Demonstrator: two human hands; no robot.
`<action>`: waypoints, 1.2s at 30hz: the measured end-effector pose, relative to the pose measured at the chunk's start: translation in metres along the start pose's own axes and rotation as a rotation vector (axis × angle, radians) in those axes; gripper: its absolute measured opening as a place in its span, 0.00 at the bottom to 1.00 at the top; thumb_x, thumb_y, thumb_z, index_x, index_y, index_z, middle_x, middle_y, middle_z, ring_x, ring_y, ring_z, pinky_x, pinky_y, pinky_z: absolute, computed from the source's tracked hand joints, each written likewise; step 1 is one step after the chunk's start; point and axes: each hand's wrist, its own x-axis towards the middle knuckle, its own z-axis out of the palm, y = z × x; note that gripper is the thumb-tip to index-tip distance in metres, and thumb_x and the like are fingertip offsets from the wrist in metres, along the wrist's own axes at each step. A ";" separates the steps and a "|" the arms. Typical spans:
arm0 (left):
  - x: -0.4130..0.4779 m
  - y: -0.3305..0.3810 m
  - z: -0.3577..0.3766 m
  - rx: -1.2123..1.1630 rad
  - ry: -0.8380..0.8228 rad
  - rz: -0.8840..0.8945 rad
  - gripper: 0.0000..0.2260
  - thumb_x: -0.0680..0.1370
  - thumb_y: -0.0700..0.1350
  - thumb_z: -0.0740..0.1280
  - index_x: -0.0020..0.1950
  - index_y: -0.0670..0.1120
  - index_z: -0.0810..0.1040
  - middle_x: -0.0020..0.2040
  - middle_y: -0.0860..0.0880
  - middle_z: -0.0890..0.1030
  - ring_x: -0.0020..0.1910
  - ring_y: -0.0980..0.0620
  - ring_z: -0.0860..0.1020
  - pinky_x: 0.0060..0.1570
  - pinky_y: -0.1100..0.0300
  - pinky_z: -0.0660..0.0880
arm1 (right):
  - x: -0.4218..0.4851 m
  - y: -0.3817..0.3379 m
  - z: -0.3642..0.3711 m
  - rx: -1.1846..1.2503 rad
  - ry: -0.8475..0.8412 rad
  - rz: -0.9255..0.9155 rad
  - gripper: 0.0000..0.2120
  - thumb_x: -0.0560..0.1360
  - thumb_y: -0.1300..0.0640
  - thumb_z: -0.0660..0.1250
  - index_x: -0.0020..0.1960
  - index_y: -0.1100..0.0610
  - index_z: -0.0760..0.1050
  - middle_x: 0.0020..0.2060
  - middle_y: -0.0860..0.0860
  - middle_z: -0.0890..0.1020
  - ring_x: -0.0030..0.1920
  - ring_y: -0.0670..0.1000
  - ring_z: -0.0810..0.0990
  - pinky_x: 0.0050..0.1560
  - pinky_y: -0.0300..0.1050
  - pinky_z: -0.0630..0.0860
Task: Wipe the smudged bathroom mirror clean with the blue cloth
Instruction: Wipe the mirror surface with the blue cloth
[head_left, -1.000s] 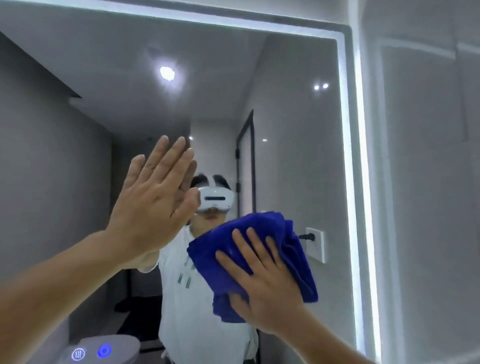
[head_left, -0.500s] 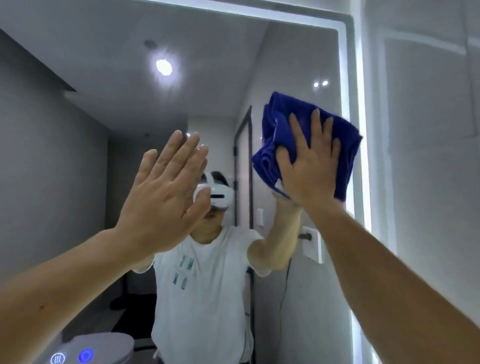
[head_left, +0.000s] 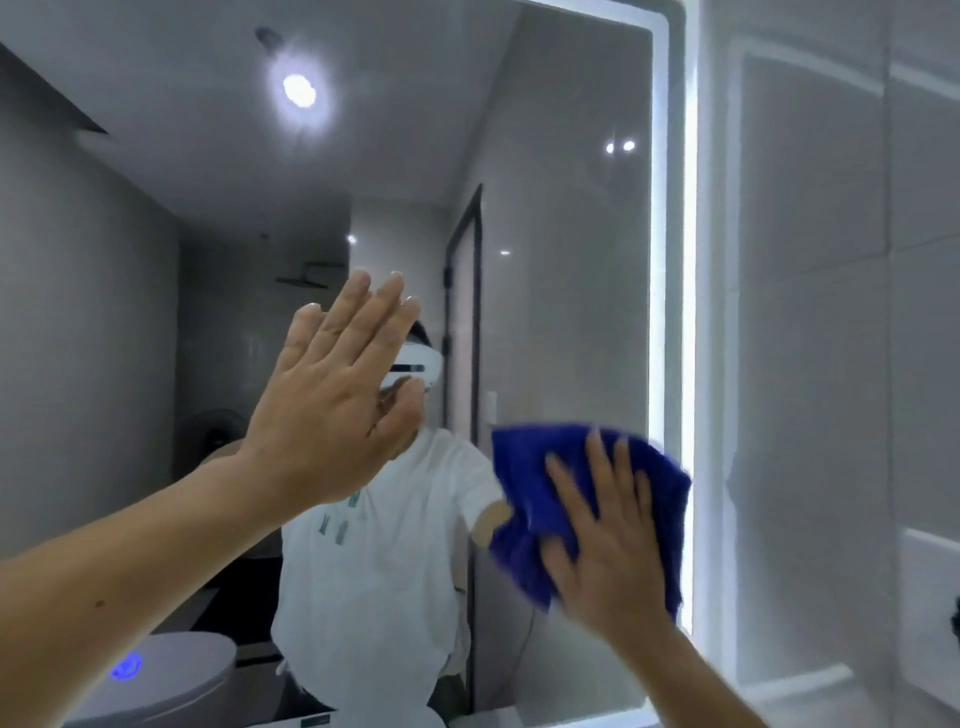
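Note:
The bathroom mirror (head_left: 571, 208) fills most of the view, with a lit strip along its right edge. My right hand (head_left: 608, 545) lies flat with spread fingers on the bunched blue cloth (head_left: 524, 467), pressing it to the glass low on the right, next to the lit strip. The cloth and hand are motion-blurred. My left hand (head_left: 332, 395) is raised with straight fingers held together, palm toward the glass at mid-height, left of the cloth. Whether it touches the mirror is unclear.
A grey tiled wall (head_left: 831, 312) runs right of the mirror's lit edge (head_left: 688, 260). The glass reflects a person in a white shirt, a dark door frame, a ceiling light, and a rounded white object with a blue light (head_left: 127, 667) at the bottom left.
My right hand swept the cloth from the middle of the glass up to the upper right by the lit edge, then back down to the lower right. My left hand stayed raised.

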 end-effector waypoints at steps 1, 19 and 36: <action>0.002 0.002 0.002 -0.003 0.001 0.003 0.29 0.80 0.59 0.43 0.79 0.50 0.47 0.81 0.52 0.45 0.78 0.56 0.38 0.77 0.48 0.40 | 0.032 0.003 -0.010 0.010 0.035 0.057 0.30 0.78 0.45 0.52 0.79 0.50 0.55 0.79 0.56 0.52 0.78 0.60 0.46 0.76 0.61 0.46; -0.025 0.039 0.046 -0.034 -0.061 0.065 0.28 0.81 0.54 0.51 0.81 0.48 0.50 0.81 0.49 0.47 0.79 0.50 0.42 0.77 0.45 0.41 | -0.027 0.024 0.033 0.002 0.221 0.171 0.26 0.81 0.46 0.50 0.77 0.52 0.60 0.78 0.56 0.57 0.78 0.59 0.50 0.75 0.61 0.51; -0.095 0.080 0.049 -0.107 -0.151 0.034 0.29 0.80 0.55 0.50 0.80 0.46 0.54 0.81 0.49 0.51 0.80 0.51 0.45 0.77 0.44 0.45 | -0.244 0.007 0.053 0.389 -0.153 0.240 0.23 0.77 0.60 0.59 0.72 0.52 0.65 0.74 0.53 0.65 0.76 0.52 0.58 0.76 0.49 0.54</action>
